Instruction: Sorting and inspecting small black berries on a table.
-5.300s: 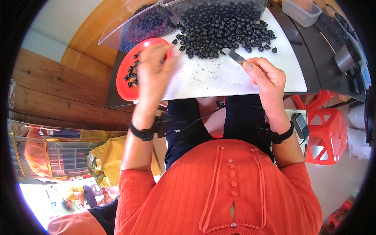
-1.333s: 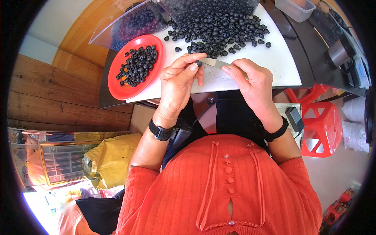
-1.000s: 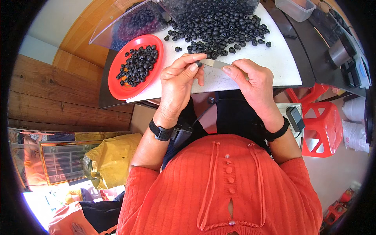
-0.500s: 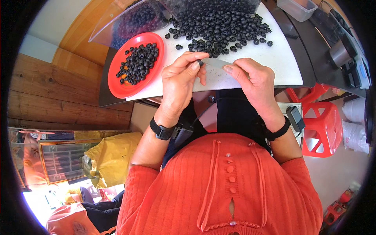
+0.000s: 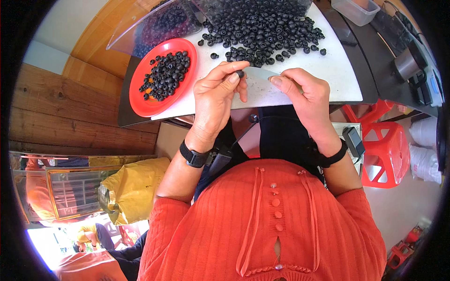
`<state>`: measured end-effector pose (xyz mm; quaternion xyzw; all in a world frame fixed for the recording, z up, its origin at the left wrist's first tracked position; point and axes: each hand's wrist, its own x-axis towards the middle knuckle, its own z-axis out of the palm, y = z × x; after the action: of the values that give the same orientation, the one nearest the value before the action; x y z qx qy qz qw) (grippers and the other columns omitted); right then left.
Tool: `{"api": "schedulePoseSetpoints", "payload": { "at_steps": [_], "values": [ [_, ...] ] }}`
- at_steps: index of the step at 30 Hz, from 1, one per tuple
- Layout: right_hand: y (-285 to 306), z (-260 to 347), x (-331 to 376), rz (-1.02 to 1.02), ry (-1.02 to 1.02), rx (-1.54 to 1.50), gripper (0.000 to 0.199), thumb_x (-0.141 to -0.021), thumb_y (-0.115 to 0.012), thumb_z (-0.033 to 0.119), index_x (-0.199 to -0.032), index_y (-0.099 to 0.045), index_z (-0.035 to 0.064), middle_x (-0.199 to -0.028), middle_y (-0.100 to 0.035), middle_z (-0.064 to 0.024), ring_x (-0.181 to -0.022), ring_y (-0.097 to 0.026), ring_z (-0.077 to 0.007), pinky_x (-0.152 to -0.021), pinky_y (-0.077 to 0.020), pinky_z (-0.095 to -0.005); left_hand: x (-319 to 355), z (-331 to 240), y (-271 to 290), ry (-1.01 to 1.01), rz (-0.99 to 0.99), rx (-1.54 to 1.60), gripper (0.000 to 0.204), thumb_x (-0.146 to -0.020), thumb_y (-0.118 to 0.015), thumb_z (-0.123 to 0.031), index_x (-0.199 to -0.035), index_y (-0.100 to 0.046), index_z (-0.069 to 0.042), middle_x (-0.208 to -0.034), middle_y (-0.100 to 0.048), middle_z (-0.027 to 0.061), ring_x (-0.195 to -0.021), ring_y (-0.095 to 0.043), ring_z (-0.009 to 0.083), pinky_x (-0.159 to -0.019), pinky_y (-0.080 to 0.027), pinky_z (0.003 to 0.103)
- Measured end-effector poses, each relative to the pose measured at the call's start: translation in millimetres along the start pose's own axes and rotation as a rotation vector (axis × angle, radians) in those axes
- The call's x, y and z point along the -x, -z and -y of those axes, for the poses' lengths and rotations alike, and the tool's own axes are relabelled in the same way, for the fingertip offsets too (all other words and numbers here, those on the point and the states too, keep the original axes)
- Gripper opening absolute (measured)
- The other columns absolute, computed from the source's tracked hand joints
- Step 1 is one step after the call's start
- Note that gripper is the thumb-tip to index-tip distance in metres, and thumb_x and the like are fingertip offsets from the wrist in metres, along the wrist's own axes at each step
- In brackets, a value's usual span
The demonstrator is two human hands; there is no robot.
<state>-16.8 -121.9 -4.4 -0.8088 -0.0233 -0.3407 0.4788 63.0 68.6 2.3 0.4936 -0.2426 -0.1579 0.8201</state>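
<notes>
Pinched between thumb and fingertips of my left hand point(image 5: 211, 98) is a small round black part point(image 5: 240, 74). My right hand point(image 5: 307, 93) grips a thin, flat grey blade point(image 5: 260, 75) by its right end. The blade's other end reaches the left fingertips, beside the black part; whether it touches the part is too small to tell. Both hands are over the near edge of a white board point(image 5: 333, 84). Beyond them a heap of similar black parts point(image 5: 267, 33), many with a hole, spreads over the board. To the left, a red plate point(image 5: 136, 96) holds more of them.
A clear plastic bin point(image 5: 140, 28) lies tipped at the back left, behind the plate. On the dark table to the right are a clear tub point(image 5: 358, 14) and a metal cup point(image 5: 408, 63). A red stool point(image 5: 386, 154) stands at the right; a yellow sack point(image 5: 136, 187) at the left.
My right hand has shifted slightly right with the blade, and the black part shows more fully in the left fingertips. The left hand is almost still. People at the lower left have moved.
</notes>
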Motion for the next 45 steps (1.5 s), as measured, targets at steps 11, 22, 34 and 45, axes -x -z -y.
{"api": "schedulePoseSetpoints", "payload": {
  "at_steps": [11, 22, 34, 45],
  "values": [
    [-4.4, -1.1, 2.3, -0.032, 0.082, 0.142, 0.021, -0.088, -0.076, 0.024, -0.083, -0.07, 0.0046, -0.069, -0.064, -0.0091, -0.057, -0.062, -0.0238, -0.052, -0.0454, -0.0344, 1.7, 2.0, -0.8, 0.018, 0.0, 0.021, 0.024, -0.1, -0.055, 0.001, -0.12, -0.067, 0.007, -0.094, -0.062, 0.0076, -0.08, -0.06, 0.0156, -0.067, -0.052, 0.03],
    [11.8, -0.8, 5.2, -0.007, -0.02, -0.191, 0.017, -0.091, -0.075, 0.016, -0.089, -0.072, -0.0006, -0.07, -0.065, -0.0033, -0.06, -0.055, -0.0078, -0.054, -0.0415, -0.0237, -13.1, -61.2, 30.1, -0.237, -0.385, -0.684, 0.021, -0.094, -0.061, 0.002, -0.111, -0.073, 0.002, -0.085, -0.066, 0.0049, -0.066, -0.058, 0.0086, -0.062, -0.051, 0.024],
    [17.5, 0.7, 1.9, -0.041, -0.096, -0.303, 0.019, -0.094, -0.074, 0.018, -0.094, -0.074, -0.0016, -0.071, -0.063, 0.0019, -0.062, -0.048, -0.0023, -0.054, -0.0352, -0.02, -48.9, -21.3, 31.1, -0.569, -0.012, -1.699, 0.014, -0.081, -0.067, -0.001, -0.094, -0.071, -0.001, -0.097, -0.062, 0.0176, -0.094, -0.061, 0.0377, -0.08, -0.051, 0.046],
    [19.9, 0.1, 2.5, -0.024, -0.064, -0.321, 0.021, -0.095, -0.073, 0.019, -0.094, -0.072, -0.0024, -0.07, -0.063, 0.0015, -0.062, -0.049, -0.0025, -0.053, -0.036, -0.02, -43.3, -12.4, 40.5, -0.52, 0.184, -1.576, 0.022, -0.068, -0.06, 0.014, -0.086, -0.067, 0.002, -0.095, -0.062, 0.0177, -0.089, -0.059, 0.0377, -0.079, -0.051, 0.045]
  ]
}}
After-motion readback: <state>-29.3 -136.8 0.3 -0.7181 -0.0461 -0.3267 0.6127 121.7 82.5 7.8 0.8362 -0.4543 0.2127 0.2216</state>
